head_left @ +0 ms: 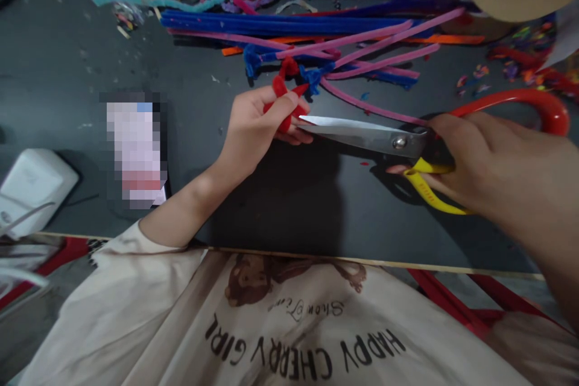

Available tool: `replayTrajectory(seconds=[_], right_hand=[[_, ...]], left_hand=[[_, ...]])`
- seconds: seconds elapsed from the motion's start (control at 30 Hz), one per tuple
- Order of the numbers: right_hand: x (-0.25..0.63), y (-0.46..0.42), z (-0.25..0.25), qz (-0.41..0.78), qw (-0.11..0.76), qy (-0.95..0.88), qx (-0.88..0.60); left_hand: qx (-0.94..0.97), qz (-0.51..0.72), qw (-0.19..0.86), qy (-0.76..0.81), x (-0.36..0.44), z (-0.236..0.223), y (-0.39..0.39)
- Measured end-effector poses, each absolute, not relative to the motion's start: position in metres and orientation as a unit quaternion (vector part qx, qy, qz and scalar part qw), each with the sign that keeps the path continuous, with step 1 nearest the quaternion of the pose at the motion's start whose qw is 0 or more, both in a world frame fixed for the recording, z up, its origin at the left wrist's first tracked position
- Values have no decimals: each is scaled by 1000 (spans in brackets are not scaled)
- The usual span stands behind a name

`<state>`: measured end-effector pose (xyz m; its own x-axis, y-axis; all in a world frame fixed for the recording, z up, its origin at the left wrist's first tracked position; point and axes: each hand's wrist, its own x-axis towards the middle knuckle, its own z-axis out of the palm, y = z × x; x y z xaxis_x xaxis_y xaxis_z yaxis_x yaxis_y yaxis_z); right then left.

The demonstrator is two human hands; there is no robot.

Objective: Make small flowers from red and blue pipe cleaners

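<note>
Left hand (pixel 256 123) pinches a red pipe cleaner (pixel 284 125) at centre; right hand (pixel 493 160), centre right, grips scissors (pixel 366 136), tips beside it. Trimming seems in hand; cutting calls for steadiness.

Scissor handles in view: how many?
2: the red handle, above the right hand in the picture; the yellow handle, below and left. Others may hide under clutter.
</note>
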<state>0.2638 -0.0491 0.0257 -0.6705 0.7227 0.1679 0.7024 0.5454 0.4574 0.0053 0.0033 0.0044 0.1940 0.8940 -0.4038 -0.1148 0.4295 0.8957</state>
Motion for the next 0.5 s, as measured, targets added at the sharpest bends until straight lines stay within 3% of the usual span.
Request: replayTrajectory(seconds=[0.5], right_hand=[[258, -44, 25, 287, -3, 872, 396]], left_hand=[[384, 357, 682, 510, 4, 4, 3]])
